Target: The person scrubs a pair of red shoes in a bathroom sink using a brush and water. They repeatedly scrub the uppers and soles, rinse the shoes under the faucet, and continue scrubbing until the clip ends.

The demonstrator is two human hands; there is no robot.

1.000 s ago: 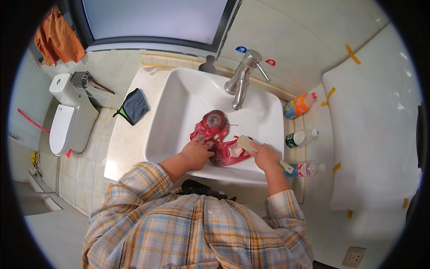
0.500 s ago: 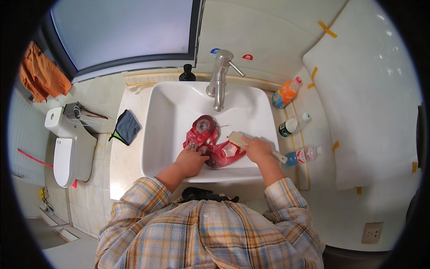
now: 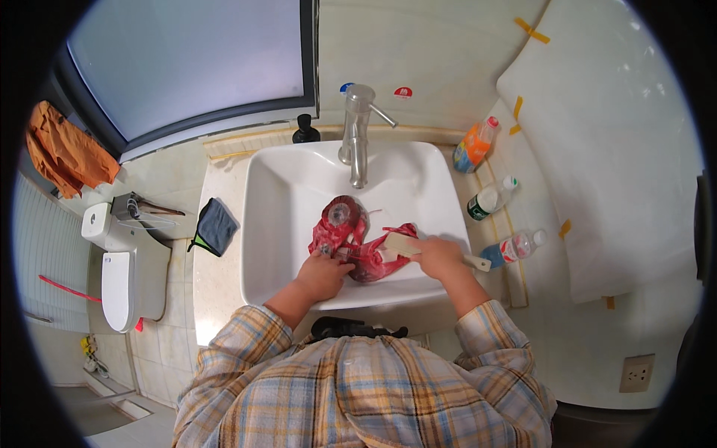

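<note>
A wet, red fabric article (image 3: pixel 367 264) lies bunched in the white sink (image 3: pixel 261 224), with a round greyish disc on its upper part. I cannot make out its exact kind. My left hand (image 3: pixel 324 276) grips its lower left part, holding it against the basin. In my right hand (image 3: pixel 439 258) is a pale scrub brush (image 3: pixel 402 244), the fingers closed round it and the handle's end sticking out to the right. The brush head rests on the right part of the fabric, its bristles hidden underneath.
A metal faucet (image 3: pixel 358 142) rises behind the basin, beside a black bottle (image 3: pixel 305 131). Three plastic drink bottles stand to the right, one with an orange label (image 3: pixel 472 151). A grey cloth (image 3: pixel 216 227) lies on the left counter; a toilet (image 3: pixel 123 284) stands beyond.
My right hand and the brush have shifted slightly over the fabric, whose right end is now folded up more. My left hand stays on the fabric. The whole view has tilted a little.
</note>
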